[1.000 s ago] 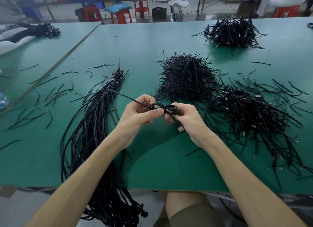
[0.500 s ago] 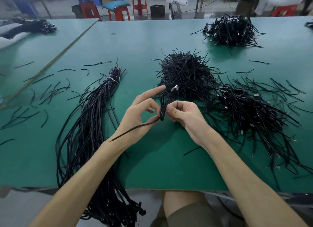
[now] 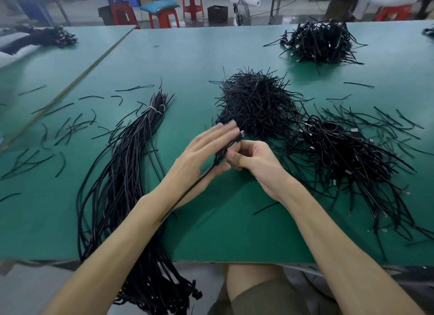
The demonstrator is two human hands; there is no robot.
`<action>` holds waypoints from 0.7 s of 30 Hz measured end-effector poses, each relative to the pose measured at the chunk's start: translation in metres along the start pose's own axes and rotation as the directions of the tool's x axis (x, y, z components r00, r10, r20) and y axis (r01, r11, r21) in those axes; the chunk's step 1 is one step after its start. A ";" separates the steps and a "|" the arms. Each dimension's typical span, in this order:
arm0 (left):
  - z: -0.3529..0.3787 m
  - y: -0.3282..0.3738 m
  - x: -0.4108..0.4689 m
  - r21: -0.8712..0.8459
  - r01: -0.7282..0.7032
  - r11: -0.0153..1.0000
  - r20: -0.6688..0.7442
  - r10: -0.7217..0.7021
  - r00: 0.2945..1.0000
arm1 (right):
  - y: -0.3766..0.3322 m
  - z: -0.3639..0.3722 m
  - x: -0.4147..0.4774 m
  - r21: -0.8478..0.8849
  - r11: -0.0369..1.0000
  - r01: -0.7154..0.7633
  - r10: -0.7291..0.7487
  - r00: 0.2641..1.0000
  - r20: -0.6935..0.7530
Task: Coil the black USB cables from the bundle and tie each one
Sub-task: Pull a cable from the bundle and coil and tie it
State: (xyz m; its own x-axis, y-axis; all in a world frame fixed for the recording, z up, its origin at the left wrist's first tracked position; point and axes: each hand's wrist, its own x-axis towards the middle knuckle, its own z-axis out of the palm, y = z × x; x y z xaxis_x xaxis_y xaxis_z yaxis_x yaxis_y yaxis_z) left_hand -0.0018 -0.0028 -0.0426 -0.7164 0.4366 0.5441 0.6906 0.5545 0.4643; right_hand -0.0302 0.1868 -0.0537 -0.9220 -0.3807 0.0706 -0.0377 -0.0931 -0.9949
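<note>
Just right of the bundle (image 3: 122,178) of long black cables, above the green table (image 3: 211,232), the right hand (image 3: 256,159) pinches a small coiled cable (image 3: 226,149) between curled fingers and thumb, its metal plug (image 3: 242,134) poking out at the far end. The left hand (image 3: 202,155) is spread wide beside it with straight, motion-blurred fingers; a thin black strand (image 3: 187,192) runs from the coil back along that wrist. Whether the strand is a tie or the cable's own tail, and whether the left thumb pins it, I cannot tell. My reading is that the wrap round the coil's waist is under way and not yet locked. The main risk is the coil springing open: only one pinch holds the loops, so if the right fingers ease before the strand is pulled snug, the turns could fan out. The long free end could also slip off the open left hand and unwind. A strand wound too near the plug could slide off the end, so it should sit mid-coil. Further right of the bundle lie a heap of short ties (image 3: 256,103) and a pile of tied cables (image 3: 340,155), both close enough that a trailing strand may snag and drag some along.
</note>
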 end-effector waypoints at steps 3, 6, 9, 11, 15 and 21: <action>0.003 0.003 -0.002 0.138 -0.051 0.989 -0.016 0.054 0.998 | 0.001 0.001 0.000 -0.059 0.998 0.015 -0.014 1.000 0.017; 0.001 0.004 -0.004 0.265 -0.008 0.964 -0.026 0.016 1.000 | 0.002 0.004 0.001 -0.092 0.995 0.029 -0.031 0.999 -0.016; -0.002 0.004 -0.003 0.276 0.073 0.958 -0.096 -0.048 0.994 | 0.002 0.004 0.002 -0.085 0.995 0.047 -0.051 0.998 -0.044; -0.001 0.003 -0.003 0.263 0.104 0.959 -0.112 -0.076 0.991 | 0.002 0.004 0.002 -0.068 0.996 0.059 -0.062 0.997 -0.046; 0.005 0.006 -0.006 0.046 0.299 0.953 -0.118 -0.292 0.949 | 0.004 0.005 0.002 -0.093 0.995 0.039 -0.047 0.996 -0.080; 0.003 0.006 -0.004 -0.574 0.379 0.726 0.083 -0.409 0.909 | 0.003 0.006 0.002 -0.151 0.987 0.052 -0.066 0.993 -0.096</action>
State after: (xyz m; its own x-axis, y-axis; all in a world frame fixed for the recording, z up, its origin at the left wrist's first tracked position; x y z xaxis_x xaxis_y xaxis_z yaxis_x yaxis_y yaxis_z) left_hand 0.0053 0.0009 -0.0439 -0.9419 0.2284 0.2464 0.2863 0.1619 0.9444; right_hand -0.0295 0.1804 -0.0563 -0.9502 -0.2837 0.1294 -0.1429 0.0272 -0.9894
